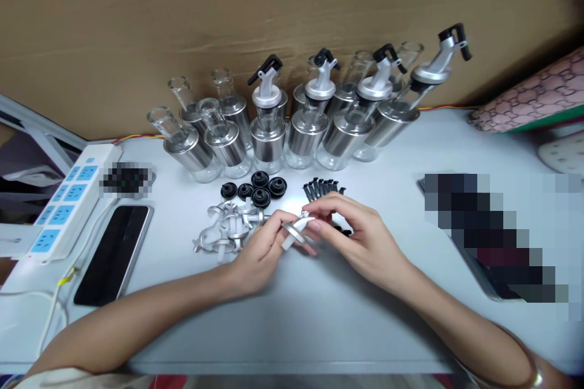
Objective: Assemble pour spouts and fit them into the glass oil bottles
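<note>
My left hand (267,243) grips a silver pourer spout (297,231) by its round collar, over the middle of the table. The fingertips of my right hand (353,228) pinch the spout's narrow end; whether a smaller part is between them I cannot make out. Left of my left hand lies a pile of similar silver spouts (228,228). Behind it sit several black ribbed stoppers (261,197). Small black levers (322,187) lie in a row just beyond my right hand, which partly hides them.
Glass bottles with steel sleeves (230,146) stand at the back, several topped with silver pourers (375,86) with black levers. A power strip (68,200) and a phone (113,255) lie at left. A partly blurred dark device (483,273) lies at right, near a pink patterned item (533,91).
</note>
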The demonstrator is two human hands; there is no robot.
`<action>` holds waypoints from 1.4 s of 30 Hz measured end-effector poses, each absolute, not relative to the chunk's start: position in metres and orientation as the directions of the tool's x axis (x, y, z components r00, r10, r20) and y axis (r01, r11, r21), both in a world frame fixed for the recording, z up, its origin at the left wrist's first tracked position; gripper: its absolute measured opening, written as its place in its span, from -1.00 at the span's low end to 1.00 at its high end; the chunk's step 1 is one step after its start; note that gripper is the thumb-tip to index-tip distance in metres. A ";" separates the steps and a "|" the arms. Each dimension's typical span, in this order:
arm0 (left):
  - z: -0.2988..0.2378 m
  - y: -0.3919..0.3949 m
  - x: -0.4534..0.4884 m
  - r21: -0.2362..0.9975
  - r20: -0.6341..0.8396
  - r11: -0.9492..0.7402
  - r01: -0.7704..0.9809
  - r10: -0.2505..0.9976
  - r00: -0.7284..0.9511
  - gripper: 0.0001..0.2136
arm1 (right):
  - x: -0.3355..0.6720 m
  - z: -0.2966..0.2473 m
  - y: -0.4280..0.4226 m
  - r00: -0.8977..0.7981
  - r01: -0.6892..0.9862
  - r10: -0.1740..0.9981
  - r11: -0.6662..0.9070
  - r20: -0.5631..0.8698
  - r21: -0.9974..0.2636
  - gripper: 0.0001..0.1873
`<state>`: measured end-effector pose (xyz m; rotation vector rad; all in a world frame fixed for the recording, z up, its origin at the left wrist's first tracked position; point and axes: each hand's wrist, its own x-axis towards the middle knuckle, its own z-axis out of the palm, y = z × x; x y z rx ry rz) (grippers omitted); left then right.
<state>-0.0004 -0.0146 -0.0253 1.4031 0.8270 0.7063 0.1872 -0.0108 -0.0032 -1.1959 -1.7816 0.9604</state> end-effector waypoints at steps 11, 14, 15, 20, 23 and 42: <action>-0.020 -0.013 -0.003 0.990 -0.015 -0.083 0.117 0.752 0.660 -0.74 | 0.187 -0.005 -0.010 -0.195 0.310 0.958 0.262 0.209 -0.914 -0.89; -0.022 -0.014 -0.002 0.989 0.017 -0.108 0.106 0.775 0.632 -0.76 | 0.188 -0.001 -0.008 -0.193 0.316 0.960 0.258 0.204 -0.913 -0.88; -0.023 -0.014 -0.002 0.988 0.027 -0.114 0.100 0.781 0.624 -0.77 | 0.188 0.000 -0.008 -0.192 0.318 0.961 0.255 0.202 -0.913 -0.88; -0.022 -0.013 -0.002 0.985 0.046 -0.143 0.101 0.767 0.640 -0.78 | 0.189 0.005 -0.007 -0.205 0.332 0.959 0.258 0.197 -0.907 -0.87; -0.020 -0.012 -0.003 0.973 0.060 -0.192 0.131 0.754 0.654 -0.80 | 0.190 0.004 -0.008 -0.229 0.339 0.952 0.275 0.205 -0.900 -0.86; -0.027 -0.016 -0.002 0.998 0.002 -0.035 0.048 0.825 0.566 -0.83 | 0.229 0.011 0.008 -0.595 0.596 0.800 0.504 0.078 -0.626 -0.94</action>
